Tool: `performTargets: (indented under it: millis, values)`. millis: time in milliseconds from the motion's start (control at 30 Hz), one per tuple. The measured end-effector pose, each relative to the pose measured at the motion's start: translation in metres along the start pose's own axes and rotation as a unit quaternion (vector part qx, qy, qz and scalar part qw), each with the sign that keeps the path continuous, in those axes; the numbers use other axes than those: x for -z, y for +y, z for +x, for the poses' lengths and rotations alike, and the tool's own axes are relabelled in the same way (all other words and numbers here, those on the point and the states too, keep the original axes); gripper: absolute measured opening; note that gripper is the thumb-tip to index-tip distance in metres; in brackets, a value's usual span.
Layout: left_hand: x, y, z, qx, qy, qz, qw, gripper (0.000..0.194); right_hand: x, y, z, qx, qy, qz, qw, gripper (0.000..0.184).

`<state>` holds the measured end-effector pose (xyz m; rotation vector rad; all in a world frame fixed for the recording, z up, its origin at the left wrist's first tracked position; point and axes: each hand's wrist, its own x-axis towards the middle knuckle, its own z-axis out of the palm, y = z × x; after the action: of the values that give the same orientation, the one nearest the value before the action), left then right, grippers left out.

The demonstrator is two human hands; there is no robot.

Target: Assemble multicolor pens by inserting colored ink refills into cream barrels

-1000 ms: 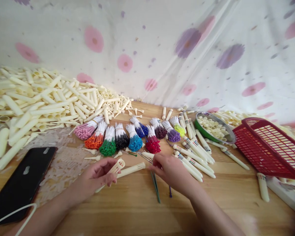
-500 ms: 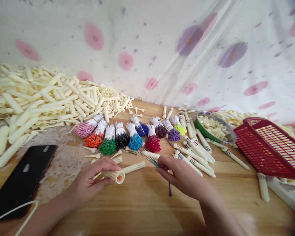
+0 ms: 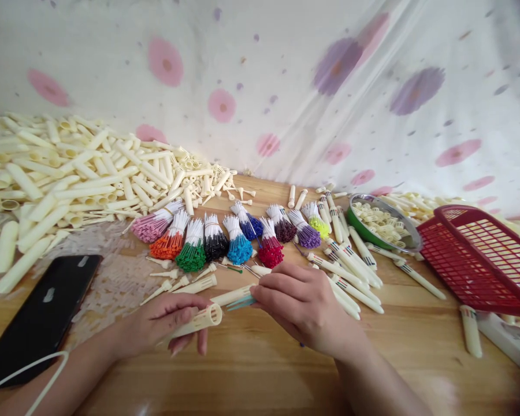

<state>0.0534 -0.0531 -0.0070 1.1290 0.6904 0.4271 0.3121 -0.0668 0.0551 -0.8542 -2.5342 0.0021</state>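
Note:
Between the thumb and fingers of my left hand [image 3: 156, 326] is a cream pen barrel [image 3: 199, 322], its slotted open end facing right and a little toward me. My right hand [image 3: 301, 303] pinches teal tweezers [image 3: 241, 302], whose two prongs point left, just short of the barrel's mouth. Whether something tiny is between the prongs I cannot make out. A second slotted barrel [image 3: 231, 296] lies behind the tweezers. Bundles of white-stemmed refills with coloured ends, such as green [image 3: 191, 260], black [image 3: 215, 245] and red [image 3: 270, 252], stand fanned beyond my hands.
A large heap of cream barrels [image 3: 78, 173] fills the back left. A black phone [image 3: 43, 315] with a white cable lies at the left. To the right are assembled pens [image 3: 351, 263], a green-sided bowl [image 3: 355, 222] of small cream parts and a red basket [image 3: 481, 260].
My right hand has turned, swinging the tweezers from pointing up-left to pointing at the barrel's mouth. My left hand has tilted the barrel, and the orange inside no longer shows.

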Motion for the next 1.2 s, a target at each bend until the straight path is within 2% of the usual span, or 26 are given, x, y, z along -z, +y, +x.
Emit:
performTargets:
  millis: [100, 167, 267, 967, 1200]
  values:
    - [0.002, -0.005, 0.005, 0.031, -0.057, -0.079, 0.995, 0.031, -0.004, 0.0, 0.0, 0.02, 0.011, -0.004, 1.0, 0.014]
    - [0.004, -0.011, 0.009, 0.024, -0.116, -0.128, 0.985, 0.033, -0.005, -0.001, 0.002, 0.038, 0.033, -0.007, 0.999, 0.016]
    - [0.006, -0.017, 0.012, 0.021, -0.155, -0.153, 0.976, 0.038, -0.007, -0.007, 0.007, 0.062, 0.054, -0.017, 0.996, 0.021]
    - [0.004, -0.013, 0.013, 0.057, -0.149, -0.135, 0.978, 0.04, -0.007, -0.016, 0.012, 0.053, -0.019, -0.018, 0.998, 0.024]
    - [0.005, -0.003, 0.007, 0.025, -0.08, -0.01, 0.996, 0.033, -0.006, -0.014, 0.009, 0.018, -0.046, 0.003, 0.999, 0.027]
